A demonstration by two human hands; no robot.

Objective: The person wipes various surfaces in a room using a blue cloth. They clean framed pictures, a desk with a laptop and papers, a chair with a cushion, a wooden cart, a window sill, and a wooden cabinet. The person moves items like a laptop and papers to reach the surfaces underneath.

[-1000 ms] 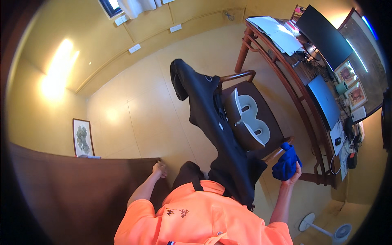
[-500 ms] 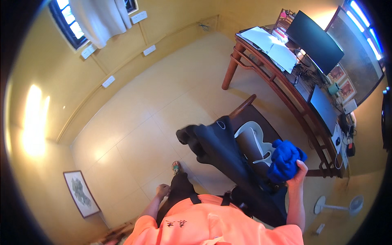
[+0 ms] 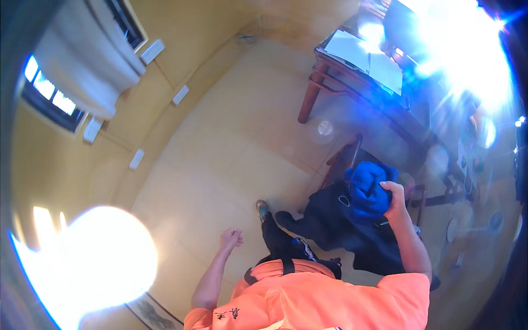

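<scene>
A bunched bright blue cloth [image 3: 367, 190] is gripped in my right hand [image 3: 394, 199], raised at the right with the thumb on top of the cloth. It overlaps the black garment [image 3: 330, 223], which has a light ring-shaped mark and hangs in loose folds around the wooden chair [image 3: 336, 165]. Whether the cloth touches the garment I cannot tell. My left hand [image 3: 231, 238] hangs over the floor at my left side, its fingers curled in with nothing showing in them.
A wooden desk [image 3: 322, 74] with papers [image 3: 352, 52] stands at the far right, partly washed out by glare. Curtain [image 3: 91, 52], window [image 3: 52, 91] and white wall sockets [image 3: 180, 94] are on the left wall. A framed picture [image 3: 154, 312] is low at the left.
My view has turned and strong glare has come in. The blue cloth, still in my right hand, now overlaps the black garment. My left hand has swung out away from my leg.
</scene>
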